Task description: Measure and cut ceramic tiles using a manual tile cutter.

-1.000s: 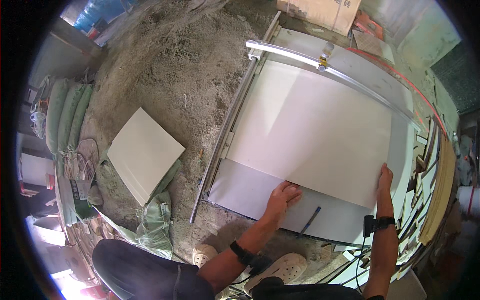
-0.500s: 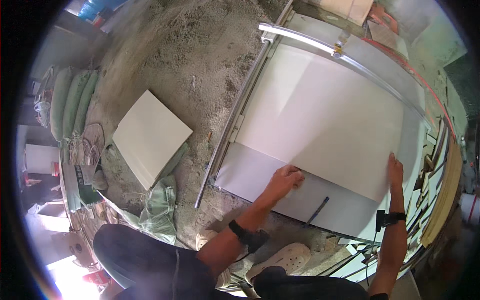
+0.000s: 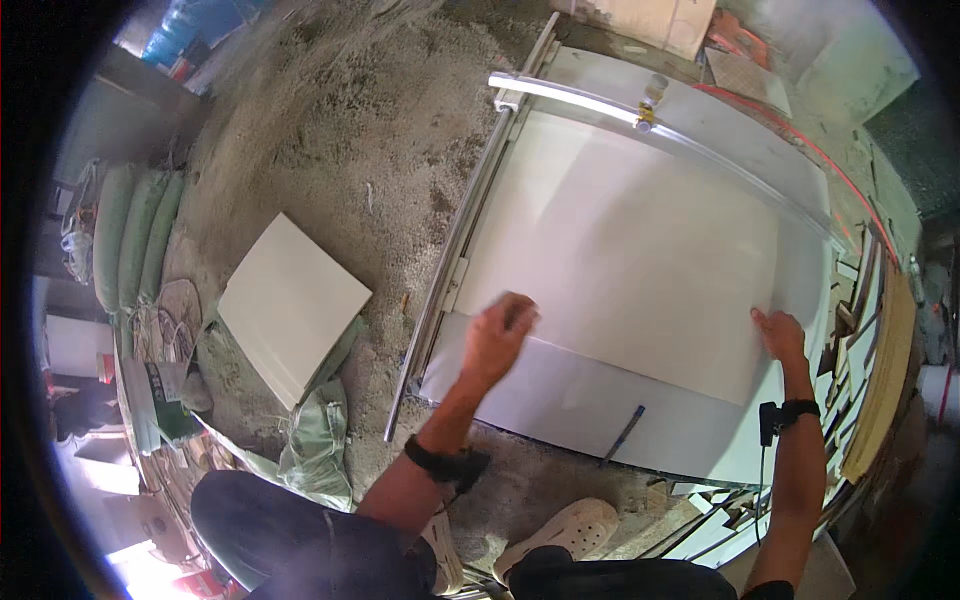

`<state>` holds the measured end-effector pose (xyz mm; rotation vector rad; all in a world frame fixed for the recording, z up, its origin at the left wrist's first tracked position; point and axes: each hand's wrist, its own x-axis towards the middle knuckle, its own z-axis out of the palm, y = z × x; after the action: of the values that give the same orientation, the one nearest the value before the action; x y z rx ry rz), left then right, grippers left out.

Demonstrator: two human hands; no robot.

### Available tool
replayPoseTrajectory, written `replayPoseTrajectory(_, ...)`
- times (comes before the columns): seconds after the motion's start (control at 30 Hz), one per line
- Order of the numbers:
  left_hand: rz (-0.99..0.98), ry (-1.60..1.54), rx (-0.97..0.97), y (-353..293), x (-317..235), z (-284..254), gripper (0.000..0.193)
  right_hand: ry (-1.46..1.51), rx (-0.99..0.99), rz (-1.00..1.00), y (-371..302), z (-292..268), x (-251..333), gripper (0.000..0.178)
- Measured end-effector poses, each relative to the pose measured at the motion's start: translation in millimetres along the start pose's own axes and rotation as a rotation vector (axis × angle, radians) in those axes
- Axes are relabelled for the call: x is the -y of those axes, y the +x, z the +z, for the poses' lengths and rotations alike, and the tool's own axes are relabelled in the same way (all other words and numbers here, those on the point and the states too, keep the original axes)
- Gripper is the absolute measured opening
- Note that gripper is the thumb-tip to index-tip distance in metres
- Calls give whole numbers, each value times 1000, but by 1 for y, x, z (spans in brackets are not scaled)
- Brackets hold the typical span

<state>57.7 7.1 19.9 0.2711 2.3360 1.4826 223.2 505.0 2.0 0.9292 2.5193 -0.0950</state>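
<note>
Floor is bare sandy dirt and rough screed, strong daylight from above. Spare pale square tile lies tilted on green sacks at left. Stacked filled sacks along the left edge, coiled cord beside them. Tile offcuts and wooden strips piled at right. Cardboard box at top.

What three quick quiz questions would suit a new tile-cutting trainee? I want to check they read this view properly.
1. True or false: the right hand rests on the large tile.
2. Where does the pencil lie? A) on the cutter bed's near edge B) on the small tile C) in the left hand
3. The rail crosses the large tile's ____ edge.

Key: 1 true; 2 A; 3 far.
</note>
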Motion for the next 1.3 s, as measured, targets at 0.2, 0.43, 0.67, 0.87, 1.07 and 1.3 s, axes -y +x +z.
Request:
replayPoseTrajectory(0.2, 268, 530, -393, 77, 14, -79, 34, -4, -110, -57, -7, -2, 1, 75)
replayPoseTrajectory(0.43, 91, 610, -363, 110, 46, -72, 50, 8, -177, -155, -5, -2, -3, 72)
replayPoseTrajectory(0.67, 251, 467, -375, 99, 46, -70, 51, -109, -109, -147, -3, -21, 9, 59)
replayPoseTrajectory(0.87, 210, 519, -365, 97, 51, -68, 51, 92, -255, -451, 42, -87, 120, 47)
replayPoseTrajectory(1.07, 230, 520, -363, 97, 52, -69, 48, 510, -665, -547, 157, -126, 269, 64)
replayPoseTrajectory(1.3, 294, 459, -397, 98, 54, -69, 44, 424, -187, -327, 198, -151, 308, 87)
